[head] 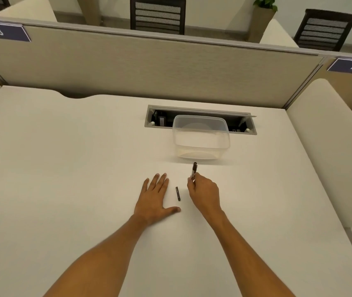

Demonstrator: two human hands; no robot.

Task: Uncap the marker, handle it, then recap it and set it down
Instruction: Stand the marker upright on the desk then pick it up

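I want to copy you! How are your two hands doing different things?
The left hand lies flat and open on the desk, holding nothing. The right hand is curled around the marker, which points away from you. Both rest on the desk, with the cap between them.

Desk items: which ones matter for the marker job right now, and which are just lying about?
In the job: marker, held in the right hand; cap on the desk; left hand flat beside it.

Lying about: clear plastic container; cable tray.
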